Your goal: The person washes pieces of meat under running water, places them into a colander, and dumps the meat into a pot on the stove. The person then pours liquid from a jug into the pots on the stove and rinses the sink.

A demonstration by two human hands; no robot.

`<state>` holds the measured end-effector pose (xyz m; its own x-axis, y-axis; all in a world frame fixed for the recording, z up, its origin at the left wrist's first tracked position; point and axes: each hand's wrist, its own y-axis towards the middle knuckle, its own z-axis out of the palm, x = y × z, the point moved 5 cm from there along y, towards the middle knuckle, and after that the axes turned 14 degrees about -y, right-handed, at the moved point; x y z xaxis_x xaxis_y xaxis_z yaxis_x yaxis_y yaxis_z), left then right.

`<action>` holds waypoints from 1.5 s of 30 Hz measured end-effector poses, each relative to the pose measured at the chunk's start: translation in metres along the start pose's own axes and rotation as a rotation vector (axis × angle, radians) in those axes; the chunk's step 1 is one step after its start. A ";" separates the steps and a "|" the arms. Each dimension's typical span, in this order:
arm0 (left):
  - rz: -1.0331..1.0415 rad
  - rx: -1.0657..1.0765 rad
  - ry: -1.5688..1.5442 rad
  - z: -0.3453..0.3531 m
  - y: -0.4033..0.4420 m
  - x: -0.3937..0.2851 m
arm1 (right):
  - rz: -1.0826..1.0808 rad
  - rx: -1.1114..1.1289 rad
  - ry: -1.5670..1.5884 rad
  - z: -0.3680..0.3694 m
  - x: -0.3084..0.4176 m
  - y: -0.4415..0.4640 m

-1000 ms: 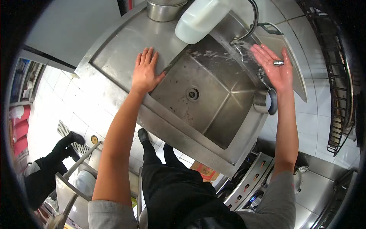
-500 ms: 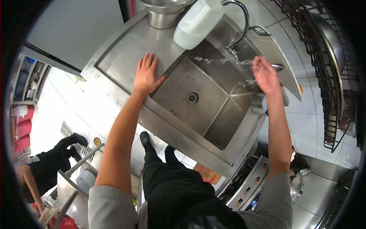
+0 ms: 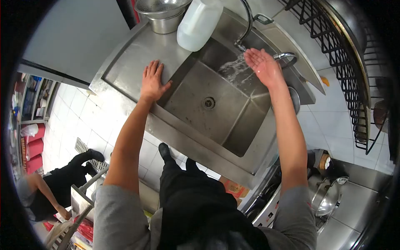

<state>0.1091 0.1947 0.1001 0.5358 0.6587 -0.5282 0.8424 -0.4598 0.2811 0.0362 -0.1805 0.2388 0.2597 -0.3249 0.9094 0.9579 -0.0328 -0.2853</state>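
My left hand [image 3: 153, 81] lies flat on the steel drainboard beside the sink, its fingers spread. Over the far right side of the sink [image 3: 196, 112], my right hand [image 3: 263, 68] is held palm up and wet, fingers stretched out, with nothing in it. Water [image 3: 236, 68] runs and splashes beside its fingertips, under the curved metal faucet [image 3: 248, 25]. A second curved spout [image 3: 287, 56] shows just behind the right hand. Partly hidden by my right forearm is a round metal container [image 3: 294, 100].
A translucent white plastic jug [image 3: 200, 25] leans at the sink's far edge, next to stacked steel bowls [image 3: 163, 18]. A pale board [image 3: 291, 50] stands behind the faucet. At right hangs a black wire rack [image 3: 346, 79]. Another person [image 3: 58, 187] is at lower left.
My right hand has moved left and up, closer to the water under the faucet. The splash now spreads further into the sink. My left hand stays on the drainboard.
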 end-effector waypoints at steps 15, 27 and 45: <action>0.002 -0.056 -0.050 0.000 -0.017 0.016 | 0.175 -0.059 0.031 -0.063 -0.051 0.039; -0.004 -0.087 -0.070 -0.006 -0.024 0.011 | 0.053 0.592 0.170 -0.045 -0.038 0.047; -0.012 0.006 0.070 0.003 0.003 0.007 | 0.380 0.448 -0.407 -0.024 -0.062 -0.117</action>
<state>0.1149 0.1963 0.0945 0.5286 0.7044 -0.4737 0.8485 -0.4552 0.2700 -0.0946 -0.1787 0.2082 0.5269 0.1448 0.8375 0.7276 0.4324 -0.5325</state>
